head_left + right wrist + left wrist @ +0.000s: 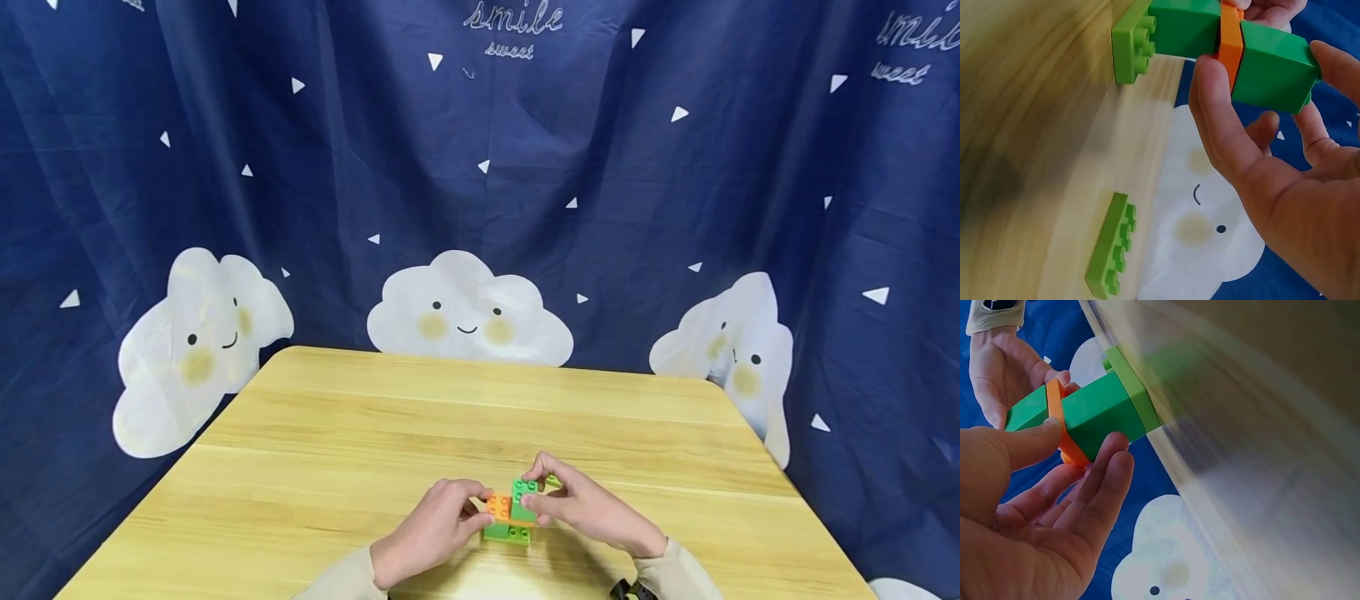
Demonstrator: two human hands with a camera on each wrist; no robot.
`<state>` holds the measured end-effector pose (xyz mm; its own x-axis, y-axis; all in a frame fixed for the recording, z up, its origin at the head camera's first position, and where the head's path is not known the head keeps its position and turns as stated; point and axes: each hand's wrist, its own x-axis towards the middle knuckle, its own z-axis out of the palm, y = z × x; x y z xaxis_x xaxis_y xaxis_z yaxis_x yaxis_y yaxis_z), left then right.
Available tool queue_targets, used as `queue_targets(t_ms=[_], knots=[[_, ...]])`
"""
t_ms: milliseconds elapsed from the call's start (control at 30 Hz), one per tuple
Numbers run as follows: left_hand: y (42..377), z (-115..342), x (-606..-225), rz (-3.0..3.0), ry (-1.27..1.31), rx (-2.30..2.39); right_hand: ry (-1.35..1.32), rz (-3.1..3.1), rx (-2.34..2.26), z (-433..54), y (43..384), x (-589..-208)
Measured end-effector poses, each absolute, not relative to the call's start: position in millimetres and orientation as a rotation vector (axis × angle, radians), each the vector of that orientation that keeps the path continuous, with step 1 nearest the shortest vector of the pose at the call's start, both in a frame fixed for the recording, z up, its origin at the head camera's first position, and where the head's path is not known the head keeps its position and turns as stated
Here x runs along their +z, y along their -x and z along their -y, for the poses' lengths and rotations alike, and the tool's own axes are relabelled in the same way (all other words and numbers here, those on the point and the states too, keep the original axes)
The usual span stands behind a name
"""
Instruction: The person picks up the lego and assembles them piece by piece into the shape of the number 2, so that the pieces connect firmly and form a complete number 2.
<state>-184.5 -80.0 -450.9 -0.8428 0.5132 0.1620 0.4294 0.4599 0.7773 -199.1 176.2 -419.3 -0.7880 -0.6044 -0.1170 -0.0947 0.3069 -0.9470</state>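
A small stack of toy building bricks stands near the front of the table. Its base is a light green plate [1124, 56], under a green brick [1102, 412]. Across that brick lies an orange plate [498, 505], and a second green brick [524, 508] sits over the orange plate's right part. My left hand [435, 527] pinches the orange plate from the left, thumb in front and fingers behind. From the right, my right hand [588, 503] grips the upper green brick, one fingertip also against the orange plate in the right wrist view.
A loose light green studded plate [1107, 247] lies on the wooden table [360, 433] to the right of the stack, partly hidden behind my right hand in the head view. A dark blue curtain [480, 208] with clouds hangs around the table's far edge and sides.
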Motion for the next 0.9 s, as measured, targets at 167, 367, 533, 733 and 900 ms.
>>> queue_targets(t_ms=[167, 367, 533, 733, 900], knots=[[184.8, 79.9, -450.8, -2.602, -0.844, 1.339, 0.670, -2.102, -1.516, -175.5, 201.8, -421.3], [184.4, 80.0, -449.9, -2.601, -0.840, 1.332, 0.689, -2.066, -1.542, -176.4, 204.4, -422.5], [184.6, 80.5, -449.8, -2.606, -0.844, 1.331, 0.686, -2.034, -1.552, -177.1, 203.9, -422.3], [183.6, 79.1, -449.9, -2.605, -0.833, 1.325, 0.709, -2.111, -1.498, -180.1, 201.0, -420.0], [183.6, 78.8, -449.0, -2.607, -0.815, 1.318, 0.791, -2.296, -1.364, -182.8, 203.3, -417.3]])
